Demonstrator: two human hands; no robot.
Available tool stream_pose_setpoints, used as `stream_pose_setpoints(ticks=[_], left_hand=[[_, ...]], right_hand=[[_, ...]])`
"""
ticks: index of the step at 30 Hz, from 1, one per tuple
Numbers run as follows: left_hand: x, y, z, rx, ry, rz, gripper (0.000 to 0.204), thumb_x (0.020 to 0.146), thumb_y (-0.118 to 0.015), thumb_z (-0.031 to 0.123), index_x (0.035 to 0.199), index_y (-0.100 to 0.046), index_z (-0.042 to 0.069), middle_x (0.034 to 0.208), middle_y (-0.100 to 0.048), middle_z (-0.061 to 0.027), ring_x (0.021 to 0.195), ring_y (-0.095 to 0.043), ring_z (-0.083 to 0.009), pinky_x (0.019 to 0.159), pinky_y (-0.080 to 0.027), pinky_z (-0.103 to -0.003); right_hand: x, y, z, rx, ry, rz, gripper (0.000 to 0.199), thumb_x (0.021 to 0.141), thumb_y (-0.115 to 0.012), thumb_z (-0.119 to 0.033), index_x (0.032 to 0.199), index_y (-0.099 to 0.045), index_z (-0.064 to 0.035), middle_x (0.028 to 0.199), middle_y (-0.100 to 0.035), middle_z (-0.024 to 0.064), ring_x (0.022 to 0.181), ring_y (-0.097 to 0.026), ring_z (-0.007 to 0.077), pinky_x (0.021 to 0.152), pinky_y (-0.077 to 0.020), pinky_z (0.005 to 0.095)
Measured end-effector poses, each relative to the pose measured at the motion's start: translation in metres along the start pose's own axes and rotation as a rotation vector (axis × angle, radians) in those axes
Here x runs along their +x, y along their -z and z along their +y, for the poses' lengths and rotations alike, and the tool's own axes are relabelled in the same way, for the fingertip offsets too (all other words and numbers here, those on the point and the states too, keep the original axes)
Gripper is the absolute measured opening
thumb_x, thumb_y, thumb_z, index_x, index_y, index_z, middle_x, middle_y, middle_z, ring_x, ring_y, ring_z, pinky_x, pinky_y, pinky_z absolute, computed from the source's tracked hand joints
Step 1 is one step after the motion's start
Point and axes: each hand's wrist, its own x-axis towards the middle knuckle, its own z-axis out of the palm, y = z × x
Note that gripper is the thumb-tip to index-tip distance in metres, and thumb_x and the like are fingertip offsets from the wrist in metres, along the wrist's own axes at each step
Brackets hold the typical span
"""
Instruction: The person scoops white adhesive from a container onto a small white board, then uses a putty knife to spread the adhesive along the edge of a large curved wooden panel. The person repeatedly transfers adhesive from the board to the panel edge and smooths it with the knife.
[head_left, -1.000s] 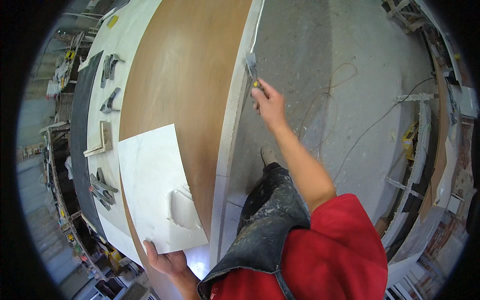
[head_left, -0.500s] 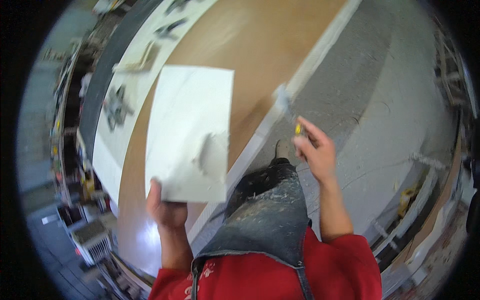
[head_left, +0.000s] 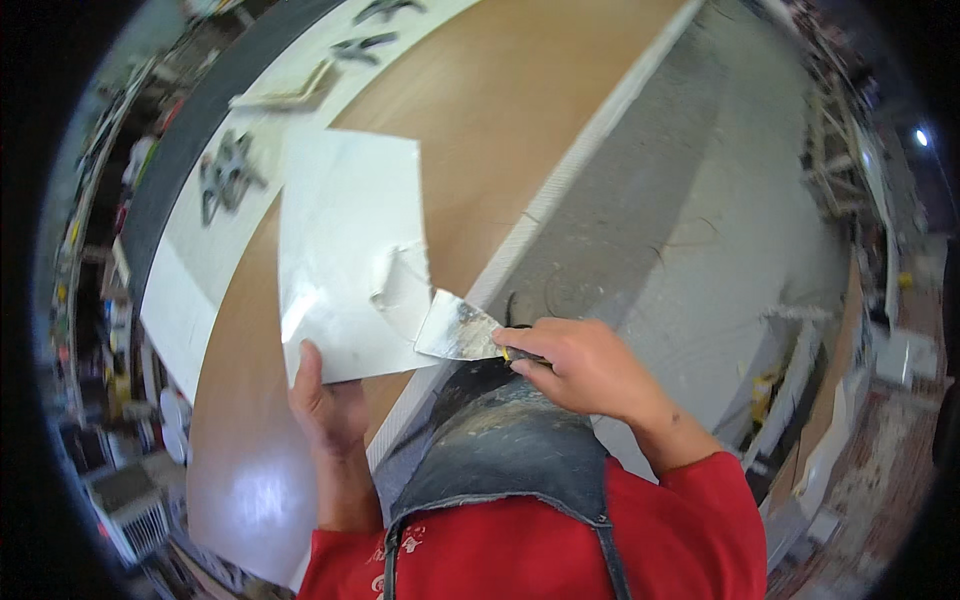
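Note:
My left hand grips the lower edge of a white rectangular board, thumb on top and fingers underneath. A smear of off-white paste lies near the board's right edge. In my right hand is a putty knife with a wide, stained metal blade and a dark handle with a bit of yellow. The blade's front edge is at the right edge of the board, beside the paste. Below the board extends a long brown panel with a pale ridged edge.
Black spring clamps and a small wooden frame rest on the white strip left of the brown panel. Grey floor with scraps spreads to the right. Cluttered shelves and a white crate stand at the left.
My right hand has brought the putty knife down and left, from above the panel's edge to the board's right edge. The board has shifted slightly left and stays in my left hand.

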Motion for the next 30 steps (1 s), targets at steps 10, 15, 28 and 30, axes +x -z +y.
stream_pose_setpoints(ticks=[10, 15, 28, 30], left_hand=[[0.008, -0.008, 0.016, -0.032, 0.064, -0.061, 0.062, 0.106, -0.042, 0.038, 0.155, -0.031, 0.002, 0.154, -0.044, -0.0160, 0.140, -0.045, -0.0340, 0.116, -0.034, -0.051], [0.018, -0.005, 0.019, 0.084, 0.081, -0.062, 0.062, 0.106, -0.042, 0.039, 0.154, -0.032, -0.001, 0.153, -0.045, -0.0187, 0.137, -0.047, -0.0349, 0.115, -0.037, -0.051], [0.024, -0.034, 0.010, 0.240, 0.074, 0.063, 0.062, 0.106, -0.043, 0.037, 0.153, -0.032, -0.002, 0.148, -0.049, -0.0206, 0.134, -0.052, -0.0351, 0.113, -0.039, -0.051], [0.028, -0.032, 0.010, 0.211, 0.087, 0.043, 0.061, 0.107, -0.042, 0.037, 0.153, -0.033, -0.002, 0.148, -0.049, -0.0204, 0.133, -0.052, -0.0351, 0.114, -0.039, -0.051]], right_hand=[[0.012, 0.016, 0.178, 1.185, -0.463, 0.697, 0.039, 0.095, -0.067, -0.015, 0.131, -0.061, -0.0013, 0.088, -0.069, 0.0059, 0.063, -0.061, 0.0082, 0.048, -0.0449, 0.0218], [0.080, -0.004, 0.248, 1.325, -0.432, 0.924, 0.040, 0.096, -0.066, -0.017, 0.132, -0.060, -0.0006, 0.091, -0.069, 0.0055, 0.063, -0.061, 0.0094, 0.049, -0.0454, 0.0224], [0.088, -0.073, 0.250, 0.882, -0.617, 0.939, 0.052, 0.092, -0.072, -0.020, 0.139, -0.060, -0.0024, 0.084, -0.062, -0.0007, 0.062, -0.055, 0.0067, 0.054, -0.0440, 0.0240], [0.076, -0.090, 0.240, 0.802, -0.632, 0.935, 0.051, 0.092, -0.072, -0.021, 0.139, -0.060, -0.0025, 0.084, -0.062, -0.0012, 0.062, -0.054, 0.0069, 0.056, -0.0446, 0.0242]])
